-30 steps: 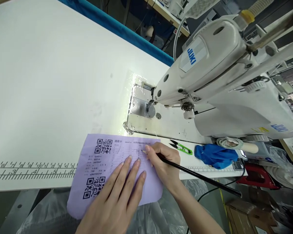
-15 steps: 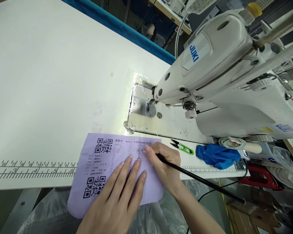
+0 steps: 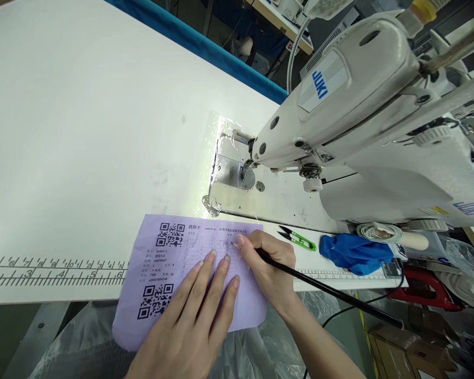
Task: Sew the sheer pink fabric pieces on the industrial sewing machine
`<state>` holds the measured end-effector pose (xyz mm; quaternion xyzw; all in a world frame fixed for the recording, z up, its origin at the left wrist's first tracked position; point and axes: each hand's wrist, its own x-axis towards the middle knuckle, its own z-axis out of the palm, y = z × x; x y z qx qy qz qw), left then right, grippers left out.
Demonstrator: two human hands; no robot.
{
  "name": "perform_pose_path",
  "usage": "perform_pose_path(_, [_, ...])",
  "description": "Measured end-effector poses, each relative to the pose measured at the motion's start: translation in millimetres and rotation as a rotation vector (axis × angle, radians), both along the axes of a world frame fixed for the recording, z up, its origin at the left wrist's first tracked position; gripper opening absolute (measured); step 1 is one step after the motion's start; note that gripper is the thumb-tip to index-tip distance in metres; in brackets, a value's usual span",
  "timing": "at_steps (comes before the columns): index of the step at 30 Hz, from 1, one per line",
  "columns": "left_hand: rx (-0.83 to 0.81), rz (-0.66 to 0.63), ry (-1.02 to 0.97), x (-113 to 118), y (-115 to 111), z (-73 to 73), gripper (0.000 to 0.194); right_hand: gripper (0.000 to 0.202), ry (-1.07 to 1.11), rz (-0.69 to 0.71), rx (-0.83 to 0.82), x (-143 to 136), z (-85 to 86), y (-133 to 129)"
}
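Observation:
A purple sheet [image 3: 134, 295] printed with two QR codes and a table of rows lies over the front edge of the white tabletop [image 3: 82, 131]. My left hand [image 3: 195, 316] rests flat on the sheet, fingers spread. Pinched in my right hand [image 3: 272, 263] is a long black pencil [image 3: 332, 288], its tip touching the sheet near some handwritten marks in the upper right part. The pencil's rear end points down to the right, past the table edge.
A white sewing machine [image 3: 339, 100] stands behind and to the right. Green thread snips [image 3: 302, 241], a blue cloth [image 3: 353, 254] and a coiled tape [image 3: 379, 233] lie right of my hands. A ruler strip [image 3: 63, 271] runs along the front edge. A red object [image 3: 430, 289] is at lower right.
The whole view has shifted slightly, so things sit a little further right. Slightly more handwriting shows by the pencil tip. Both hands keep nearly the same pose.

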<state>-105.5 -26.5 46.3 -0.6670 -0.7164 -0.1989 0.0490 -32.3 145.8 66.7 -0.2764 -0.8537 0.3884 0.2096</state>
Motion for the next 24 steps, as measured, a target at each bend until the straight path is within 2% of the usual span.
perform_pose_path(5, [0.074, 0.027, -0.008, 0, 2, -2.5, 0.044, 0.035, 0.002, -0.007, 0.004, 0, -1.3, 1])
perform_pose_path(9, [0.008, 0.018, -0.004, 0, 1, 0.3, 0.045, 0.036, 0.012, -0.002, 0.0, 0, -1.4, 0])
perform_pose_path(19, [-0.014, 0.026, 0.004, -1, 0, 3.3, 0.047, 0.038, 0.007, -0.013, -0.026, 0, -0.8, 0])
perform_pose_path(23, [0.041, -0.019, -0.01, -3, -1, -4.0, 0.05, 0.022, 0.125, -0.06, -0.169, 2, 1.6, -3])
perform_pose_path(24, [0.06, -0.032, -0.025, -3, -2, -6.7, 0.051, 0.025, 0.171, -0.055, -0.22, 3, 4.2, -4])
